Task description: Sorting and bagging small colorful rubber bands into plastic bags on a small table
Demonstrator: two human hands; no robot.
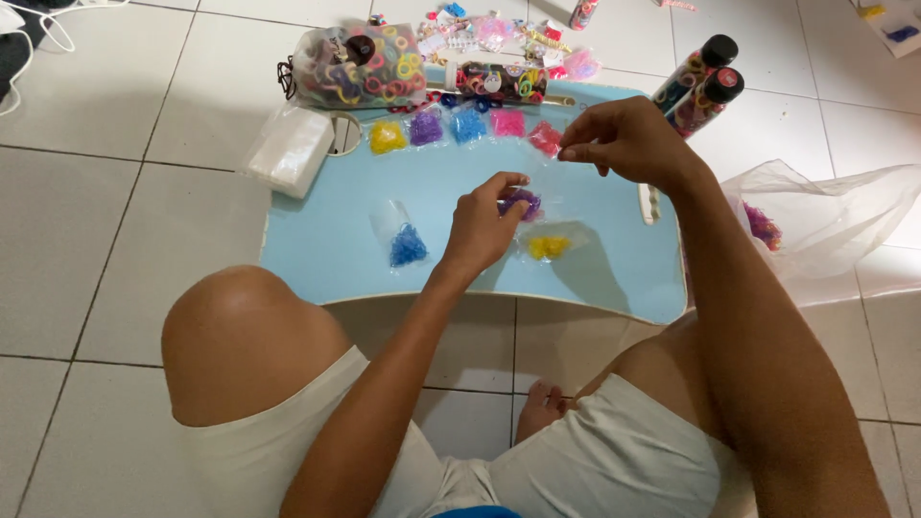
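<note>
While the left hand [483, 228] pinches a small clear bag of purple bands [522, 202] above the blue table [326, 240], the right hand [624, 142], fingers closed on the bag's far corner, sits just beyond it; a yellow bag [548, 247] lies directly beneath.

On the light blue surface [317, 240] lie eight small clear packets of tiny bands: five in a row toward twelve o'clock, yellow [387, 137], purple [426, 128], blue [468, 125], pink [507, 123] and red [544, 137], and three nearer the middle, blue [407, 247], purple [523, 201] and yellow [548, 247]. Two black-capped tubes [705, 82] lie at two o'clock, and one big clear bag of coloured rings [360, 67] at eleven.
</note>
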